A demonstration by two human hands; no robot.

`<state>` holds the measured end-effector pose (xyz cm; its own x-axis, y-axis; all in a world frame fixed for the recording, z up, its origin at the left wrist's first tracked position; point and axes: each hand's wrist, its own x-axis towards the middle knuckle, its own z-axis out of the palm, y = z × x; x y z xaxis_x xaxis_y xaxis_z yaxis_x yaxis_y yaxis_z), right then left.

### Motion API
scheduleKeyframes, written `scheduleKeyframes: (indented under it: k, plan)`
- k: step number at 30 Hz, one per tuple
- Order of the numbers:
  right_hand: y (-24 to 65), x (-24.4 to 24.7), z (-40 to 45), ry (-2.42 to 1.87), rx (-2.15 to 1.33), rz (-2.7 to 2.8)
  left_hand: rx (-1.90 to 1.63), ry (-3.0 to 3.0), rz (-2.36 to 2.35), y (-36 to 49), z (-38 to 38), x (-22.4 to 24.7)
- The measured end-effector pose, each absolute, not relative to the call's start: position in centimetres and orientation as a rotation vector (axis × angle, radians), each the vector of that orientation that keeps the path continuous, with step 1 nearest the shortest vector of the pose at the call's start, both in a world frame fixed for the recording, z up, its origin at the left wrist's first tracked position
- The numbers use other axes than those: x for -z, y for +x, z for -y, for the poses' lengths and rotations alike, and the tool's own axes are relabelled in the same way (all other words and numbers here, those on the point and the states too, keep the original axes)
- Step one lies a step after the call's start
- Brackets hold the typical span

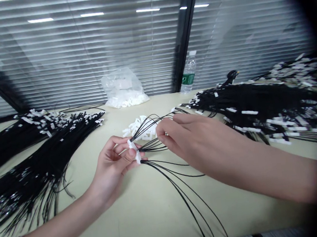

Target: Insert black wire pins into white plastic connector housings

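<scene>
A long white connector (134,151) is pinched between the thumb and fingers of my left hand (116,160), tilted, at the middle of the view. Several thin black wires (179,182) run out of its right side in bunches. The upper bunches pass to my right hand (187,138), whose fingers are curled closed around or just beside them. Its fingertips are partly hidden, so what they grip cannot be made out. Behind the hands lies a pile of loose white connectors (142,127) on the table.
Bundles of black wires (46,153) with white ends lie at the left, and another large heap (247,101) at the right. A plastic bag of white pieces (124,88) and a bottle (189,73) stand by the blinds, at the back of the table (146,214).
</scene>
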<state>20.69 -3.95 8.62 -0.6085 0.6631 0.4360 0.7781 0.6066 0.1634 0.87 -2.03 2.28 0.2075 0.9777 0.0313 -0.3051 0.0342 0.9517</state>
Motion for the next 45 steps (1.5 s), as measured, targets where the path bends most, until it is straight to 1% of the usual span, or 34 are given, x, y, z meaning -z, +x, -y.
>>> scheduleKeyframes:
  k: [12, 17, 20, 23, 27, 34, 38, 41, 43, 45]
  plan:
    - [20.6, -8.8, 3.9, -1.340, 0.480, 2.564, -1.197, 1.144, -0.816, 0.7, 2.2, -2.2]
    - [20.4, -8.7, 3.7, -1.360, 0.402, 2.592, -1.199, 1.157, -0.824, 0.8, 2.1, -2.2]
    - [20.4, -8.2, 3.4, -1.281, 0.448, 2.559, -1.205, 1.156, -0.821, 0.8, 2.0, -2.2]
    - [20.3, -7.4, 3.1, -1.052, 0.534, 2.569, -1.202, 1.170, -0.807, 0.7, 2.1, -2.0]
    - [19.8, -6.3, 3.1, -0.762, 0.449, 2.632, -1.203, 1.219, -0.740, 0.7, 2.2, -1.7]
    - [19.0, -5.0, 2.7, -0.683, 0.423, 2.562, -1.206, 1.254, -0.717, 0.8, 2.2, -1.7]
    - [19.0, -5.3, 2.5, -0.740, 0.434, 2.592, -1.205, 1.196, -0.741, 0.9, 2.0, -1.8]
    - [19.3, -6.0, 1.8, -0.867, 0.443, 2.620, -1.177, 1.151, -0.764, 0.8, 1.6, -1.8]
    - [19.8, -6.3, 0.8, -0.999, 0.514, 2.594, -1.165, 1.133, -0.774, 0.6, 1.3, -1.8]
    - [20.8, -6.5, -0.7, -1.115, 0.655, 2.500, -1.172, 1.110, -0.775, 0.3, 1.0, -1.8]
